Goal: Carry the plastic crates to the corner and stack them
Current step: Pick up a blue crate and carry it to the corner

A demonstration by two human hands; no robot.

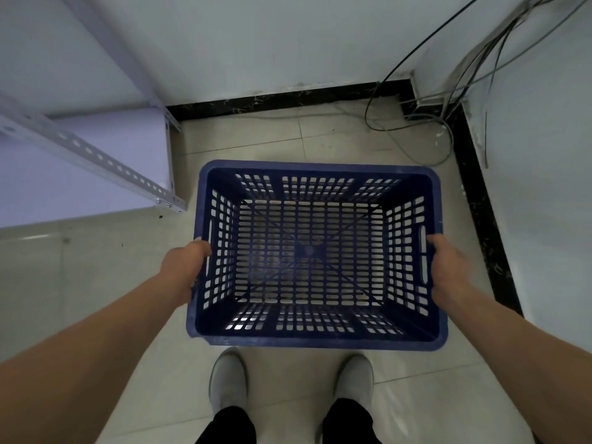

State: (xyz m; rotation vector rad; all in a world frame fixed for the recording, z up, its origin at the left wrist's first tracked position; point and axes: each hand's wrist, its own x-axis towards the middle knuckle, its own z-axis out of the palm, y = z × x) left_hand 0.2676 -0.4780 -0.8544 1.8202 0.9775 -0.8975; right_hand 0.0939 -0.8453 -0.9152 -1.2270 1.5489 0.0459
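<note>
A dark blue perforated plastic crate (315, 168) is in front of me above the tiled floor, open side up and empty. My left hand (184, 267) grips its left wall at the handle slot, fingers curled under the rim and hidden. My right hand (448, 267) grips the right wall at the opposite handle slot in the same way. Whether the crate touches the floor cannot be told. No other crate is in sight.
A white metal shelf rack (96, 155) with perforated angle posts stands at the left. Loose black and grey cables (448, 100) hang down the wall corner at the back right onto the floor. Black skirting (272, 99) lines the walls. My two shoes (229, 379) stand just behind the crate.
</note>
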